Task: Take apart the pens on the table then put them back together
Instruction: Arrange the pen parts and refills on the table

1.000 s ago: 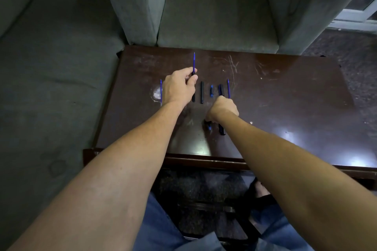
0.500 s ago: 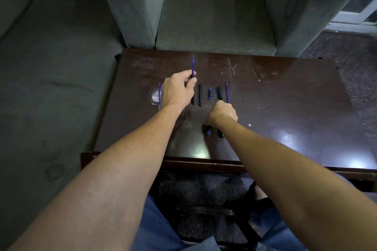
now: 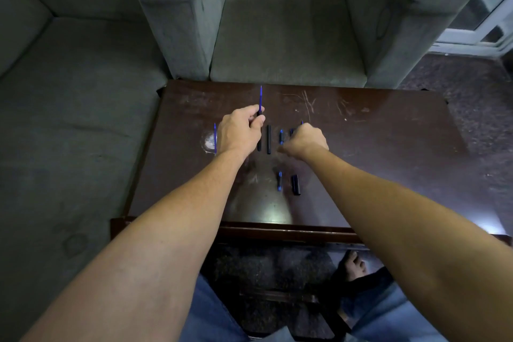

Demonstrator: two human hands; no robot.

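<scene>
1. The right grip has moved off the near pieces to the far row. This uncovers a blue-tipped piece and a black cap, which lie side by side on the tabletop.
2. Its fingers are curled over the spot where a thin blue tip peeks out; I cannot tell whether it holds anything.
3. The left grip pinches a black barrel, whose blue refill sticks out toward the armchair.
4. Between the two hands lie a second barrel and a short blue-and-black piece.
5. A loose refill lies just left of the left grip, beside a pale smudge.
</scene>
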